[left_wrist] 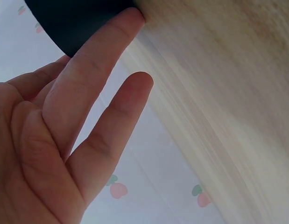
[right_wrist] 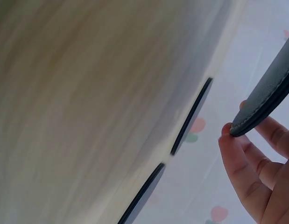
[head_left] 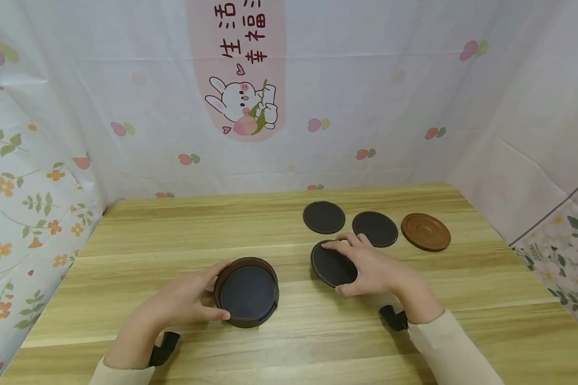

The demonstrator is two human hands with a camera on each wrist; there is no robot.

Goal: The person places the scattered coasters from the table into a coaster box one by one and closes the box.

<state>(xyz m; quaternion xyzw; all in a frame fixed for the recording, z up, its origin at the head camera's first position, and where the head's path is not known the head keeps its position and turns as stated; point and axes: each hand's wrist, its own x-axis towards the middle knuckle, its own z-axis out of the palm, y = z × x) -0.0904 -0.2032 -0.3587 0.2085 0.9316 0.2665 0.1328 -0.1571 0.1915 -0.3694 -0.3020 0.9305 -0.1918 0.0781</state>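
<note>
On the table, my left hand [head_left: 185,297] grips a round dark coaster holder [head_left: 243,323], with the thumb at its near rim and the fingers at its far left side. Inside the holder lies a black coaster [head_left: 248,293]. The left wrist view catches only a dark part of the holder [left_wrist: 74,21], with a fingertip against it. To the right, my right hand [head_left: 373,267] pinches another black coaster [head_left: 331,264] by its edges. In the right wrist view, this coaster [right_wrist: 263,105] is tilted above the table and shows stitching along its edge.
Two black coasters, one at the back [head_left: 324,217] and one right of it [head_left: 374,230], lie flat. Beside them is a brown round disc [head_left: 426,231] with a raised ring. A patterned white cloth [head_left: 342,91] hangs behind the wooden table [head_left: 173,230].
</note>
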